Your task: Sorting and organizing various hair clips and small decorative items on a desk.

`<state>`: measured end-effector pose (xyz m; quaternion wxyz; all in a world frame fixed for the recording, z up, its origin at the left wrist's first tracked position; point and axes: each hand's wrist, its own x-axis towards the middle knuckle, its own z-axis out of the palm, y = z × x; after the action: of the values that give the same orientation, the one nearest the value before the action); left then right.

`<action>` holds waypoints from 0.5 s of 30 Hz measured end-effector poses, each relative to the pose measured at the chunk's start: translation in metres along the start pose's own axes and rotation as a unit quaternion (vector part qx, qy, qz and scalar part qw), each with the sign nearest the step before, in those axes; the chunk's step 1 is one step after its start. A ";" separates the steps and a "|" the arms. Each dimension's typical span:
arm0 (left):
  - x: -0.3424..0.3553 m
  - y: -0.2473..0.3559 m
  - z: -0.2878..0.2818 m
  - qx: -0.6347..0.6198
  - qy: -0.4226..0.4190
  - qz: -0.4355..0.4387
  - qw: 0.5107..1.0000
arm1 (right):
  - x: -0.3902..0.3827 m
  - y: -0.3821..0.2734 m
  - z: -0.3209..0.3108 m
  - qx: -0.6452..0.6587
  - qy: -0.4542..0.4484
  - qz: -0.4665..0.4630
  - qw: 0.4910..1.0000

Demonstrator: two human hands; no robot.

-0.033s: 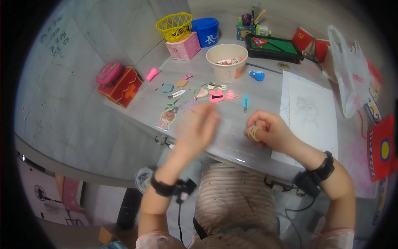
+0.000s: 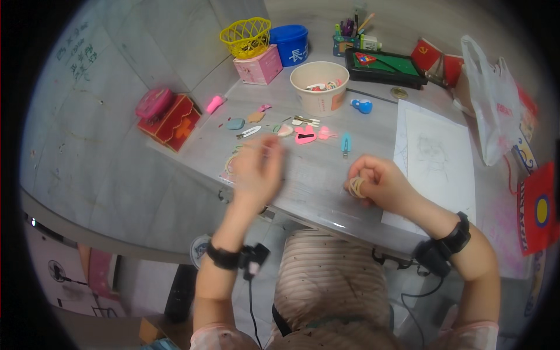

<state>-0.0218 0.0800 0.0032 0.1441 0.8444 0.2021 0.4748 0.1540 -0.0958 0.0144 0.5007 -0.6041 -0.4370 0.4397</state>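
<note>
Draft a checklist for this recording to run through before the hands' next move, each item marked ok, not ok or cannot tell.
1. Right hand has the pale loops at its curled fingers: ok.
2. Left hand free of any item: cannot tell, it is blurred.
3. White tub upright and uncovered: ok.
4. Blue clip uncovered on the table: ok.
5. Drawing sheet unobstructed in view: not ok, the right forearm overlaps its lower part.

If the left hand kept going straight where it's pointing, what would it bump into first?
Probably the small pale pink piece lying on the table just beyond the left hand. The hand is blurred and its height is unclear, so it might pass above instead.
</note>
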 end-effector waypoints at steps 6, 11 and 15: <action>0.011 -0.085 -0.035 0.159 -0.123 -0.194 0.960 | 0.001 0.003 -0.001 0.005 -0.002 -0.030 1.000; -0.002 -0.052 -0.022 -0.008 -0.074 -0.124 0.990 | 0.002 0.009 -0.004 0.003 -0.016 -0.041 0.999; -0.015 0.044 0.001 -0.053 -0.113 0.047 0.991 | -0.002 0.003 -0.003 0.028 0.013 -0.026 0.999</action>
<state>-0.0189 0.0346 0.0106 0.1883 0.8922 0.1188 0.3929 0.1568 -0.0988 0.0116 0.5343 -0.5838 -0.4336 0.4309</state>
